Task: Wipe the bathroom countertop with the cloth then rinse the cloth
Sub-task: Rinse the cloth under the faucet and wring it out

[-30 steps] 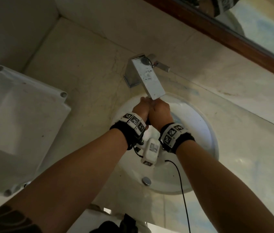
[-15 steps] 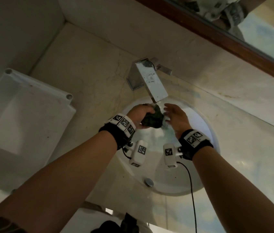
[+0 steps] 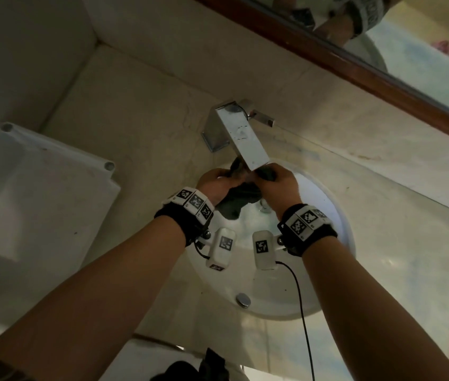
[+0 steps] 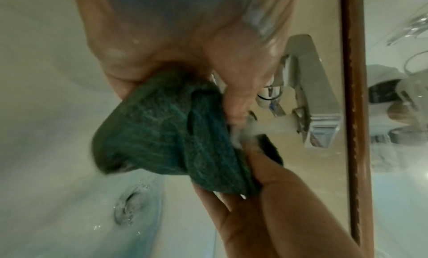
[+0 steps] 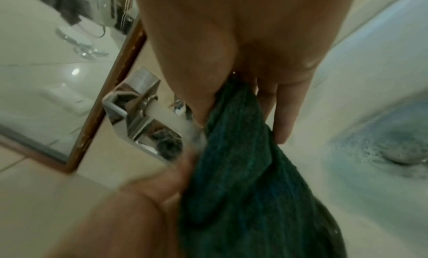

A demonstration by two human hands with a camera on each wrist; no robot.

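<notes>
Nearest, both forearms are reaching over the round sink (image 3: pixel 336 270). The left hand (image 3: pixel 213 185) and the right hand (image 3: pixel 279 187) are each gripping the dark green cloth (image 3: pixel 241 199), fingers curled round it, holding it bunched between them above the basin. Beyond, water is running from the chrome faucet (image 3: pixel 245 140) onto it, with the countertop (image 3: pixel 135 111) behind.

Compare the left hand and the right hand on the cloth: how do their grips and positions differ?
In the head view the left hand holds the cloth left of the faucet spout, the right hand to its right. In the wrist views the left hand bunches the cloth in its curled fingers, while the right hand pinches it between thumb and fingers, at least one finger lying straight. Both hold the same cloth over the sink under running water.
</notes>
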